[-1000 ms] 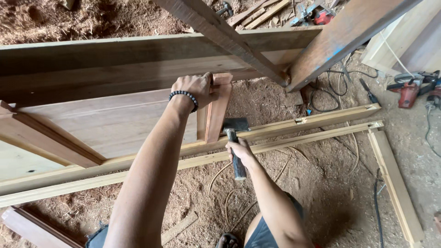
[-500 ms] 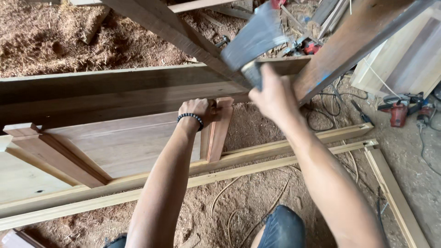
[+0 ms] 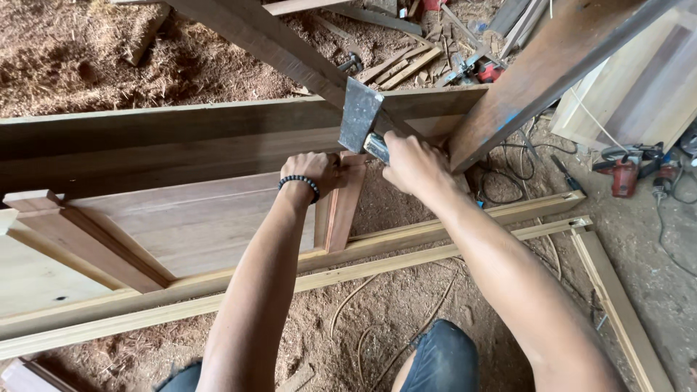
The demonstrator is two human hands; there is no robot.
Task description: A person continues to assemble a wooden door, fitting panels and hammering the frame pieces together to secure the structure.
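The right hand (image 3: 414,163) is closed around the handle of a hatchet (image 3: 361,116), its flat steel head standing just above the knuckles. The left hand (image 3: 314,170), a beaded bracelet (image 3: 299,185) at the wrist, is clenched on the top end of a short wooden block (image 3: 341,207) that stands upright against the wide plank (image 3: 181,225) below and beside that hand.

Judgement: the blow is best landed square on the block's top end with the flat of the head, the left fingers kept low on the block's side (they sit very close to the strike point).

Count: one hatchet, one block in hand, one bracelet. Two long thin rails (image 3: 406,250) run beneath both forearms. Well to the right of the right hand, one red power tool (image 3: 624,174) lies on the sawdust floor (image 3: 80,58); others are too indistinct to count.
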